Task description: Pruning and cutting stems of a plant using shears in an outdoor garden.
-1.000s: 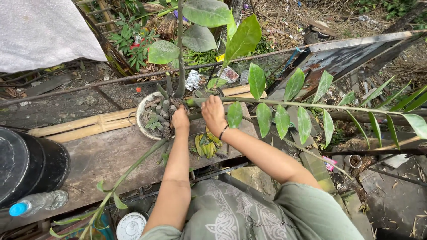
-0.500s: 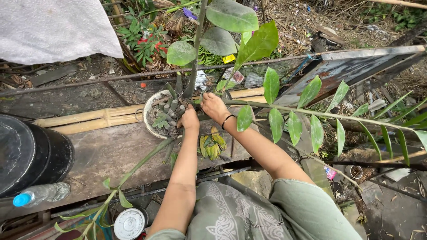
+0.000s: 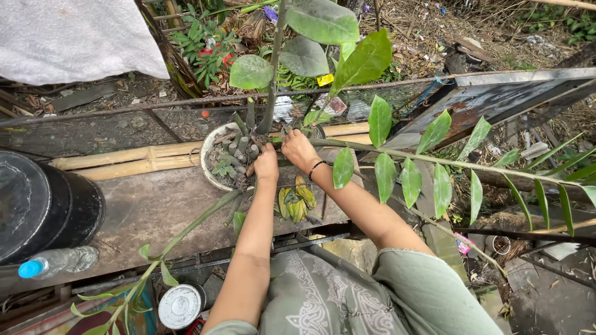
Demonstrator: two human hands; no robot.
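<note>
Both hands work at the base of a potted plant standing in a pale round pot (image 3: 211,177) at the far edge of a weathered wooden table (image 3: 149,211). The left hand (image 3: 266,164) rests at the pot's right rim, its fingers curled into the soil among the cut stem stubs (image 3: 239,147); whether its grip closes on anything cannot be told, since the fingertips are buried from view. The right hand (image 3: 299,149), with a dark band at the wrist, lies just to the right of it, its grip closed around the thick base of a long leafy stem (image 3: 434,160) that runs out to the right, carrying pairs of glossy green leaflets. An upright stem (image 3: 268,105) rises from the pot toward the camera with broad leaves at its top. Another stem (image 3: 186,232) lies across the table toward the near left. Yellowing fallen leaves (image 3: 293,201) lie on the table just below the wrists. A bamboo pole (image 3: 124,162) runs along the table's far side. At the left stands a black barrel (image 3: 43,211), with a clear plastic bottle (image 3: 59,260) with a blue cap near it, and a round white lid (image 3: 180,307) lies below the table's near edge.
</note>
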